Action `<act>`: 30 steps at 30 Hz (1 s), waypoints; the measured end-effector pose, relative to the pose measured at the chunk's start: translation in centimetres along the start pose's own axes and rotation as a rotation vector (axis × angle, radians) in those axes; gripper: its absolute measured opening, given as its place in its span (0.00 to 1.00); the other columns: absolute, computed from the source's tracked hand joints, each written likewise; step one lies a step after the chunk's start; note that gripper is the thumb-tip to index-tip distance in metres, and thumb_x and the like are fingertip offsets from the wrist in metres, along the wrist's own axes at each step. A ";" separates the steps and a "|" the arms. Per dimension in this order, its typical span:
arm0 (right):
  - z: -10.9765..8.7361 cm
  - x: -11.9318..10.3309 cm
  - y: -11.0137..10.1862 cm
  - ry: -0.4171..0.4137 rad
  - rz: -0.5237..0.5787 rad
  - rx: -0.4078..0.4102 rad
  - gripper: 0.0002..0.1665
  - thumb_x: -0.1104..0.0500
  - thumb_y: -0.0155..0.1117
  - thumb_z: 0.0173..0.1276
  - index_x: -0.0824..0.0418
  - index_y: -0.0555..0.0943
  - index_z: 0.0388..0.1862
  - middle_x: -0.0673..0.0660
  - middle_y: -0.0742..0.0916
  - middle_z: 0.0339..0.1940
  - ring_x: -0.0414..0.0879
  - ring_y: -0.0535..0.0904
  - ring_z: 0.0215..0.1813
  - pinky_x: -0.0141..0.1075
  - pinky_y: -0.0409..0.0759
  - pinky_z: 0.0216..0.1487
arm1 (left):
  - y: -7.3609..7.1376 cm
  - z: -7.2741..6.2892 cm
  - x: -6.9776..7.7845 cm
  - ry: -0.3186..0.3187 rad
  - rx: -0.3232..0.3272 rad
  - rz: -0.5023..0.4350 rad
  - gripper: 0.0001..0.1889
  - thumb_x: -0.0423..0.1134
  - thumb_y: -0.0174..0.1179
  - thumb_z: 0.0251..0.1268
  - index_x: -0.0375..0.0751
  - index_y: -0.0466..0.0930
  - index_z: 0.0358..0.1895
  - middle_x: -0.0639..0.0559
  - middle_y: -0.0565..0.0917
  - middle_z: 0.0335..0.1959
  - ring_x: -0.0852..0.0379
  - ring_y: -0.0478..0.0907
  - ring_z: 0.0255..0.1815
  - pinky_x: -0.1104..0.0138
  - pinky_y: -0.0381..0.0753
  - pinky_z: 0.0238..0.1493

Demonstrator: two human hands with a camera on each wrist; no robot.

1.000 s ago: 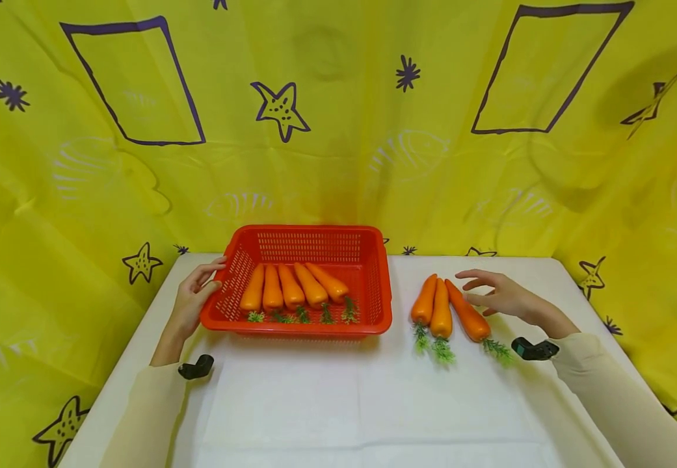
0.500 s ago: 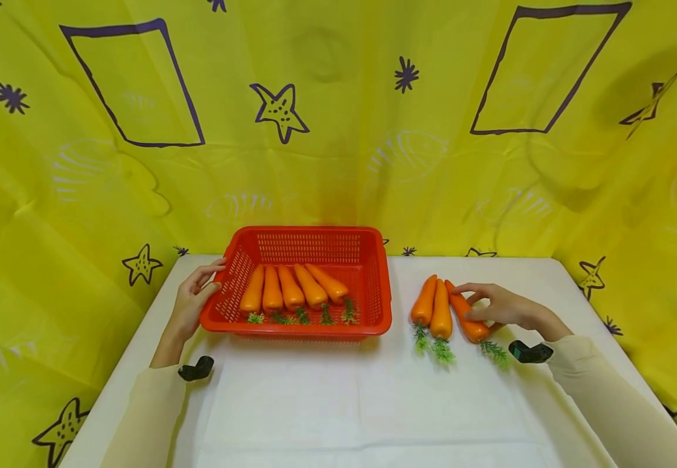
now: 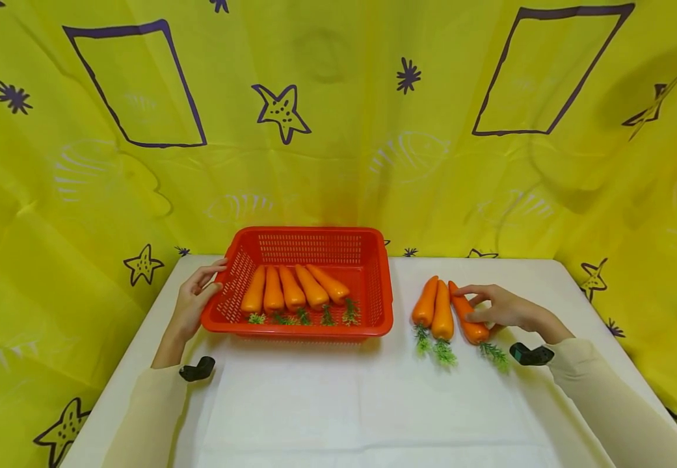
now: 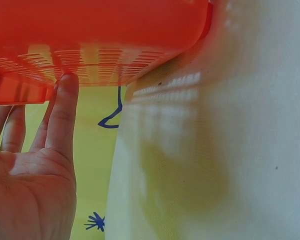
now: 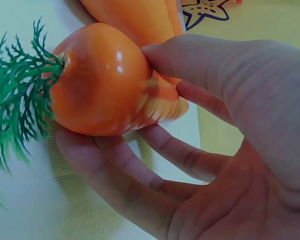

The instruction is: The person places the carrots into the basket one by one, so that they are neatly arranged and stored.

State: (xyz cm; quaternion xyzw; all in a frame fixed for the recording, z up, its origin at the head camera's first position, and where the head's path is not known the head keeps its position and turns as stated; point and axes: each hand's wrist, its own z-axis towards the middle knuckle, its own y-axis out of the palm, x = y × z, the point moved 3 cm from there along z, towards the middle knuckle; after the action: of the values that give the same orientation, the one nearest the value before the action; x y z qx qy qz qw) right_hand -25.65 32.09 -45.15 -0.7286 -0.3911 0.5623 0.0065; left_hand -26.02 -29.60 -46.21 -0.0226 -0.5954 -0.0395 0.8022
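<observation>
My right hand [image 3: 504, 307] holds the rightmost loose carrot [image 5: 97, 80] by its thick upper end, thumb on one side and curled fingers along the other. The carrot lies on the white table with its feathery green top [image 5: 25, 85] toward me. Left of it, two more carrots [image 3: 434, 309] lie side by side. My left hand [image 3: 190, 302] touches the left side of the red plastic basket [image 3: 315, 329], its fingers fairly straight at the rim; the left wrist view shows fingers [image 4: 63, 115] against the slotted wall from below. Inside the basket, several carrots [image 3: 291, 288] lie in a row.
The basket stands near the back edge of the white-covered table [image 3: 338, 396]. A yellow curtain [image 3: 338, 162] with starfish drawings hangs close behind and along both sides. Dark wrist devices [image 3: 531, 354] sit at both sleeves.
My right hand has moved slightly left and down onto the rightmost carrot and closed its fingers round it. My left hand and the basket have stayed put.
</observation>
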 end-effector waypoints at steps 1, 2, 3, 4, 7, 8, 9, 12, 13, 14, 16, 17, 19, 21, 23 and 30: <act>0.0 0.0 0.0 -0.002 -0.002 0.002 0.40 0.62 0.68 0.70 0.67 0.65 0.77 0.82 0.69 0.67 0.54 0.82 0.31 0.50 0.89 0.36 | 0.0 0.0 0.0 0.000 0.000 0.001 0.18 0.27 0.53 0.77 0.20 0.68 0.64 0.45 0.70 0.76 0.63 0.69 0.73 0.72 0.80 0.58; 0.0 -0.1 0.0 -0.003 -0.003 0.003 0.39 0.63 0.68 0.70 0.67 0.65 0.77 0.82 0.69 0.67 0.54 0.82 0.30 0.50 0.88 0.35 | 0.1 0.0 0.0 -0.003 0.002 0.003 0.18 0.27 0.53 0.77 0.20 0.68 0.64 0.45 0.70 0.76 0.63 0.68 0.73 0.72 0.80 0.58; -0.1 -0.1 -0.1 -0.005 -0.003 0.004 0.39 0.63 0.68 0.70 0.68 0.65 0.77 0.81 0.69 0.67 0.54 0.82 0.30 0.50 0.88 0.35 | 0.1 0.1 0.0 -0.003 0.002 0.005 0.18 0.27 0.53 0.77 0.20 0.68 0.65 0.45 0.70 0.76 0.63 0.68 0.73 0.72 0.79 0.59; -0.1 -0.1 -0.1 -0.008 -0.004 0.004 0.39 0.63 0.68 0.70 0.68 0.66 0.77 0.81 0.69 0.66 0.54 0.82 0.29 0.50 0.88 0.35 | 0.1 0.1 0.0 -0.004 0.003 0.006 0.19 0.27 0.53 0.77 0.20 0.68 0.65 0.44 0.70 0.76 0.63 0.68 0.73 0.72 0.79 0.59; -0.2 -0.2 -0.1 -0.010 -0.003 0.001 0.39 0.63 0.68 0.70 0.69 0.65 0.77 0.81 0.70 0.66 0.53 0.82 0.28 0.50 0.88 0.34 | 0.1 0.1 0.1 -0.006 0.004 0.014 0.19 0.27 0.53 0.77 0.21 0.69 0.65 0.44 0.69 0.76 0.62 0.68 0.73 0.72 0.79 0.59; -0.2 -0.2 -0.2 -0.010 -0.002 -0.003 0.39 0.64 0.67 0.70 0.69 0.65 0.77 0.81 0.70 0.66 0.53 0.81 0.28 0.50 0.88 0.34 | 0.1 0.1 0.1 -0.006 0.005 0.021 0.19 0.27 0.53 0.77 0.21 0.69 0.65 0.44 0.70 0.76 0.63 0.67 0.74 0.72 0.79 0.59; -0.2 -0.2 -0.2 -0.010 -0.005 -0.006 0.39 0.64 0.67 0.69 0.69 0.65 0.77 0.80 0.70 0.65 0.53 0.81 0.28 0.49 0.88 0.34 | 0.1 0.1 0.1 -0.004 0.006 0.027 0.19 0.27 0.53 0.77 0.21 0.69 0.65 0.44 0.70 0.76 0.62 0.67 0.74 0.72 0.79 0.59; -0.4 -0.5 -0.5 -0.013 -0.023 -0.016 0.39 0.64 0.67 0.70 0.69 0.66 0.77 0.79 0.71 0.65 0.53 0.82 0.30 0.48 0.88 0.35 | 0.1 0.1 0.1 0.007 0.005 0.027 0.18 0.27 0.54 0.77 0.21 0.69 0.64 0.44 0.71 0.75 0.62 0.66 0.74 0.73 0.78 0.59; -0.5 -0.6 -0.6 -0.015 -0.029 -0.018 0.39 0.64 0.68 0.70 0.68 0.66 0.77 0.78 0.71 0.65 0.53 0.82 0.31 0.48 0.88 0.35 | 0.0 0.1 0.1 0.010 0.004 0.027 0.18 0.27 0.54 0.77 0.20 0.69 0.64 0.45 0.71 0.75 0.62 0.66 0.74 0.73 0.78 0.60; -0.6 -0.8 -0.8 -0.020 -0.036 -0.023 0.38 0.63 0.68 0.70 0.68 0.66 0.77 0.78 0.71 0.65 0.53 0.83 0.32 0.48 0.88 0.36 | 0.0 0.0 0.0 0.010 0.006 0.025 0.19 0.27 0.54 0.77 0.20 0.69 0.64 0.45 0.72 0.75 0.62 0.66 0.74 0.73 0.78 0.60; -0.8 -1.2 -1.2 -0.031 -0.045 -0.030 0.38 0.63 0.68 0.71 0.67 0.66 0.77 0.79 0.71 0.65 0.54 0.84 0.35 0.48 0.89 0.36 | 0.0 0.0 0.0 0.011 0.003 0.007 0.19 0.27 0.55 0.77 0.20 0.69 0.64 0.46 0.72 0.75 0.63 0.66 0.74 0.73 0.78 0.60; -0.9 -1.4 -1.4 -0.035 -0.049 -0.032 0.39 0.63 0.68 0.71 0.67 0.66 0.77 0.79 0.71 0.65 0.55 0.84 0.36 0.47 0.89 0.36 | 0.0 0.0 0.0 0.011 0.002 0.001 0.19 0.27 0.55 0.76 0.20 0.69 0.64 0.46 0.72 0.74 0.63 0.67 0.74 0.73 0.78 0.60; -1.2 -1.9 -1.8 -0.048 -0.049 -0.037 0.39 0.63 0.68 0.71 0.68 0.65 0.78 0.80 0.69 0.66 0.56 0.85 0.36 0.48 0.89 0.37 | 0.0 -0.1 0.0 0.008 -0.007 -0.013 0.19 0.28 0.55 0.76 0.20 0.69 0.65 0.46 0.72 0.75 0.63 0.67 0.74 0.72 0.79 0.59; -1.6 -2.5 -2.3 -0.060 -0.058 -0.039 0.40 0.62 0.68 0.71 0.68 0.64 0.78 0.81 0.68 0.67 0.56 0.86 0.36 0.47 0.89 0.37 | 0.0 0.0 0.0 0.007 -0.018 -0.028 0.19 0.28 0.55 0.77 0.21 0.70 0.65 0.47 0.72 0.75 0.63 0.68 0.73 0.71 0.80 0.58; -1.9 -3.2 -2.7 -0.068 -0.062 -0.039 0.41 0.61 0.69 0.71 0.68 0.64 0.78 0.81 0.68 0.67 0.55 0.86 0.36 0.47 0.89 0.38 | 0.0 0.0 0.0 0.007 -0.027 -0.034 0.19 0.28 0.55 0.77 0.22 0.70 0.65 0.48 0.72 0.74 0.63 0.69 0.72 0.71 0.81 0.57; -2.8 -6.0 -4.5 -0.115 -0.105 -0.012 0.41 0.60 0.69 0.71 0.66 0.64 0.79 0.81 0.65 0.70 0.54 0.87 0.39 0.47 0.89 0.39 | -0.1 0.0 0.1 -0.011 -0.038 -0.044 0.20 0.29 0.55 0.77 0.22 0.70 0.66 0.48 0.71 0.75 0.63 0.68 0.73 0.70 0.81 0.58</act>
State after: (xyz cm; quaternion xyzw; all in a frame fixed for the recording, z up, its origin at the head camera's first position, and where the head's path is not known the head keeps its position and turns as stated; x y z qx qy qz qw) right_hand -26.23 32.91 -37.22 -0.6736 -0.4318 0.5998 0.0089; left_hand -25.96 -29.66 -46.15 -0.0250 -0.5991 -0.0681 0.7974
